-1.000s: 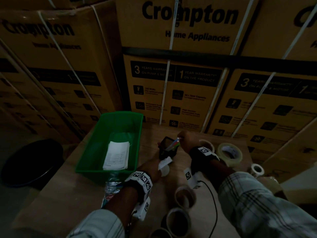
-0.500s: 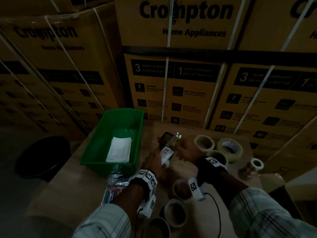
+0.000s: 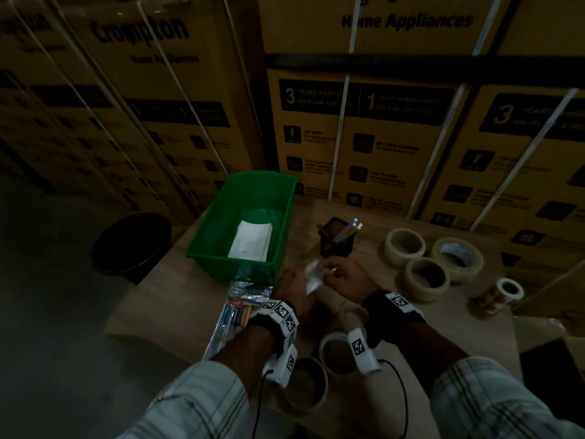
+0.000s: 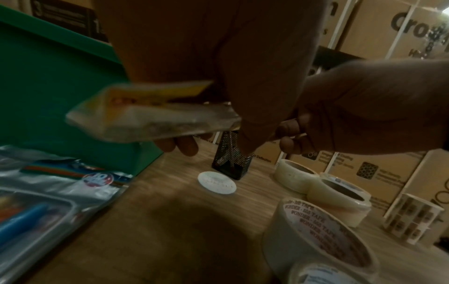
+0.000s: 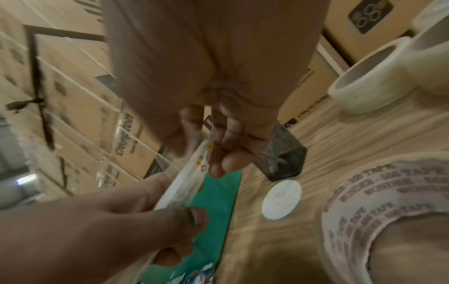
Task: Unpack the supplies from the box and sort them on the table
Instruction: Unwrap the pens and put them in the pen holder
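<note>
My left hand and right hand meet over the table and hold a small clear plastic packet between them. In the left wrist view the packet shows a yellow label. In the right wrist view my left thumb presses on the packet and my right fingers pinch its far end. Just beyond the hands stands a black mesh pen holder with coloured pens in it. A sealed pen pack lies left of my left wrist.
A green bin holding papers stands at the left. Several tape rolls sit at the right, two more near my wrists. A white disc lies by the holder. A black tub is on the floor. Stacked cartons stand behind.
The coloured pens went from my right hand into the mesh holder. Both hands drew back toward me from the holder, now holding only the clear packet.
</note>
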